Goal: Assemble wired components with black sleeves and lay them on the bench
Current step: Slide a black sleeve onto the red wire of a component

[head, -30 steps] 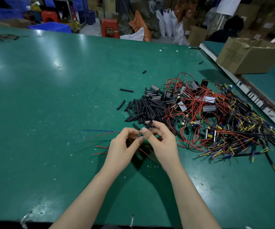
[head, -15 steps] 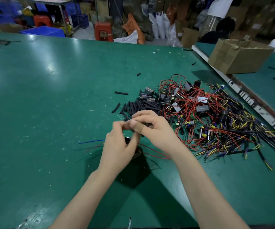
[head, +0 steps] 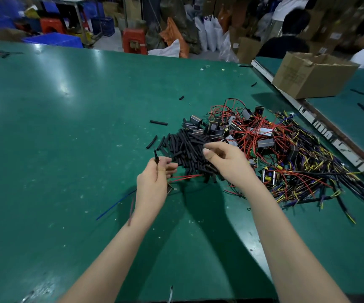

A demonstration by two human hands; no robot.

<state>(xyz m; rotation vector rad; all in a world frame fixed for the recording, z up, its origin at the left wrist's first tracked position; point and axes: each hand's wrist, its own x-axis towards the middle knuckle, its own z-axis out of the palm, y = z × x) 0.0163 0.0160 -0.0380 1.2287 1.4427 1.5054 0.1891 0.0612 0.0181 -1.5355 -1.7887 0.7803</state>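
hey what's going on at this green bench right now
A person is fitting black sleeves onto wired parts. The left hand grips one wired component, a lead with a sleeve sticking up from its fingers. The right hand reaches over the sleeve pile, apparently empty. A tangle of wired components lies beside it.

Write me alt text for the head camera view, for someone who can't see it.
A person's left hand holds a wired component with a thin black sleeve on one wire, while the right hand reaches over a heap of short black tube sleeves on a green workbench. Beyond lies a tangle of red, yellow and dark wired parts, with a brown cardboard box behind.
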